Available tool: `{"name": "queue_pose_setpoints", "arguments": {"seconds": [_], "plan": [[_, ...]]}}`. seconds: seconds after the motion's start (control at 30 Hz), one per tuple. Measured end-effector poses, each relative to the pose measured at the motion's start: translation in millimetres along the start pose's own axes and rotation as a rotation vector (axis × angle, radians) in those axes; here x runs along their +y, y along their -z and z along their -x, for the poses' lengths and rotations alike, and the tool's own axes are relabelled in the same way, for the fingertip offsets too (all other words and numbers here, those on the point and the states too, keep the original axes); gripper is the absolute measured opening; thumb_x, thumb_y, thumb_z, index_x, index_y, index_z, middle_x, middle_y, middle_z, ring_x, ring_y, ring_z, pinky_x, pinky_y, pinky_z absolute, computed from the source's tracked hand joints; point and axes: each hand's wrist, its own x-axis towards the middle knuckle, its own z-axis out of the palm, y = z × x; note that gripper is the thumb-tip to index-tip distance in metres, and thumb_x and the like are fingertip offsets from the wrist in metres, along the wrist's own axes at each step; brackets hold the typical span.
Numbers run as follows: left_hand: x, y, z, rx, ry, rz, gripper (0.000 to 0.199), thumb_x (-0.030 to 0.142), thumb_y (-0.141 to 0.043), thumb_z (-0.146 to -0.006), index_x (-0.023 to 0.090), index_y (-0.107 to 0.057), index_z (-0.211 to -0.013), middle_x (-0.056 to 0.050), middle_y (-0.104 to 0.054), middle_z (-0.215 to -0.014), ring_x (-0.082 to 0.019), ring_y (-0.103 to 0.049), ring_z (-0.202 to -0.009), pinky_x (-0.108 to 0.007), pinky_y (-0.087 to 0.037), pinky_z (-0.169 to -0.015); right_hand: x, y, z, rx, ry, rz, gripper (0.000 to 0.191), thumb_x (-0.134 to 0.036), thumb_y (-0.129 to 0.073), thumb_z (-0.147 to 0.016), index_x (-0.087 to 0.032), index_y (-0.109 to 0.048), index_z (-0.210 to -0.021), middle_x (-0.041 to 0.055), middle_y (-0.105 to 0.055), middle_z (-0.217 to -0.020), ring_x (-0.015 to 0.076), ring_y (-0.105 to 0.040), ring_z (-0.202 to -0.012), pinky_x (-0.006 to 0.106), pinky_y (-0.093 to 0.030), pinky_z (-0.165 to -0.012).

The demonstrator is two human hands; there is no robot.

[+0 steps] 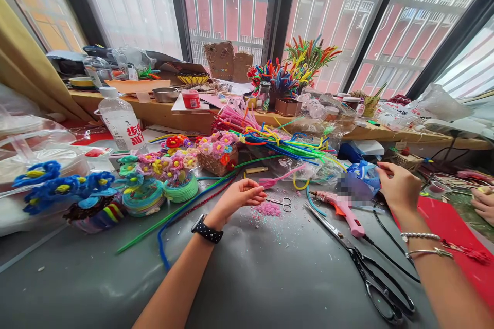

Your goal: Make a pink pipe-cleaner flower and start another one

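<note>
My left hand (244, 197) hovers over the table with thumb and fingertips pressed together; whatever is between them, if anything, is too small to make out. Just beyond its fingertips is a pink pipe-cleaner piece (283, 177) with several strands. Pink bits (268, 209) and small scissors (286, 203) lie below it. At the right, my right hand (399, 185) is closed, its fingertips at the edge of a crumpled blue plastic bag (365, 174). Between the hands rest a pink hot glue gun (351, 216) and large black-handled scissors (357, 254).
Pipe-cleaner flower pots (179, 185) stand at the left, near a water bottle (121, 123). Loose coloured pipe cleaners (285, 144) are heaped at the back. A red sheet (443, 226) lies at the right, where another person's hand (484, 203) shows. The glue gun's cord (389, 257) runs rightward.
</note>
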Motion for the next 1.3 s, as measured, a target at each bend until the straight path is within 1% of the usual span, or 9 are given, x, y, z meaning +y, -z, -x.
{"name": "queue_pose_setpoints", "arguments": {"seconds": [0.1,0.27,0.4,0.57,0.67,0.83,1.0,1.13,1.3], "plan": [[0,0.8,-1,0.072,-0.037,0.009,0.026,0.036,-0.063,-0.064,0.013,-0.052,-0.073,-0.006,-0.067,-0.073,-0.012,-0.062,-0.065,-0.025,-0.047,-0.065,-41,1,12,-0.030,0.127,-0.130,0.028,-0.033,-0.046,-0.076,-0.012,-0.065,-0.077,0.0101,-0.066,-0.078,0.0203,-0.060,-0.066,0.030,-0.044,-0.064],[-1,3.4,-2,0.156,-0.100,0.028,0.024,0.037,-0.057,-0.069,0.013,-0.052,-0.070,-0.004,-0.065,-0.067,-0.012,-0.060,-0.060,-0.024,-0.047,-0.061,-122,-17,43,-0.462,0.473,-0.298,0.020,-0.025,-0.045,-0.080,-0.018,-0.063,-0.080,0.0042,-0.065,-0.078,0.0167,-0.059,-0.071,0.027,-0.045,-0.065],[-1,4.2,-4,0.204,-0.128,0.026,0.023,0.036,-0.054,-0.071,0.013,-0.051,-0.071,-0.003,-0.063,-0.064,-0.010,-0.059,-0.056,-0.022,-0.046,-0.056,-165,-41,58,-0.460,0.636,-0.114,0.026,-0.010,-0.047,-0.076,-0.020,-0.059,-0.097,0.0073,-0.059,-0.093,0.0195,-0.053,-0.085,0.027,-0.044,-0.064],[0,3.9,-4,0.226,-0.125,0.021,0.019,0.033,-0.051,-0.073,0.014,-0.050,-0.072,-0.002,-0.063,-0.062,-0.010,-0.058,-0.056,-0.021,-0.046,-0.055,-183,-56,57,-0.416,0.669,0.081,0.019,-0.008,-0.045,-0.078,-0.016,-0.062,-0.074,0.0114,-0.056,-0.089,0.0221,-0.050,-0.083,0.027,-0.041,-0.055],[-1,4.1,-4,0.264,-0.155,0.006,0.018,0.032,-0.052,-0.073,0.014,-0.051,-0.072,-0.002,-0.062,-0.063,-0.010,-0.058,-0.057,-0.021,-0.045,-0.055,-183,-47,56,-0.374,0.600,0.067,0.017,-0.013,-0.045,-0.080,-0.015,-0.061,-0.073,0.0111,-0.056,-0.084,0.0224,-0.049,-0.081,0.027,-0.040,-0.055],[-3,-0.2,-4,0.219,-0.179,-0.078,0.024,0.032,-0.060,-0.065,0.013,-0.058,-0.079,-0.004,-0.063,-0.070,-0.013,-0.059,-0.063,-0.023,-0.046,-0.059,-191,-16,69,-0.303,0.288,-0.155,0.016,-0.023,-0.050,-0.078,-0.016,-0.063,-0.072,0.0068,-0.055,-0.075,0.0187,-0.052,-0.070,0.027,-0.040,-0.058],[-3,-8.3,-1,0.126,-0.220,-0.061,0.028,0.035,-0.064,-0.061,0.012,-0.063,-0.077,-0.003,-0.063,-0.072,-0.015,-0.058,-0.069,-0.026,-0.045,-0.067,-214,-1,101,-0.491,0.164,-0.538,0.017,-0.029,-0.057,-0.073,-0.016,-0.064,-0.066,0.0022,-0.054,-0.064,0.0124,-0.050,-0.056,0.024,-0.038,-0.054],[-1,-8.1,3,0.106,-0.207,-0.028,0.026,0.036,-0.063,-0.062,0.011,-0.063,-0.069,-0.002,-0.061,-0.065,-0.013,-0.056,-0.063,-0.026,-0.044,-0.064,-215,-1,109,-0.672,0.118,-0.824,0.027,-0.039,-0.056,-0.072,-0.015,-0.064,-0.061,0.0018,-0.055,-0.060,0.0115,-0.049,-0.054,0.023,-0.037,-0.052],[2,-10.7,6,-0.026,-0.125,-0.080,0.024,0.035,-0.063,-0.062,0.011,-0.063,-0.064,-0.001,-0.058,-0.059,-0.010,-0.052,-0.057,-0.024,-0.042,-0.060,-200,0,102,-0.804,-0.225,-1.135,0.033,-0.045,-0.052,-0.072,-0.014,-0.062,-0.069,-0.0003,-0.053,-0.055,0.0084,-0.043,-0.047,0.021,-0.031,-0.044]]}}
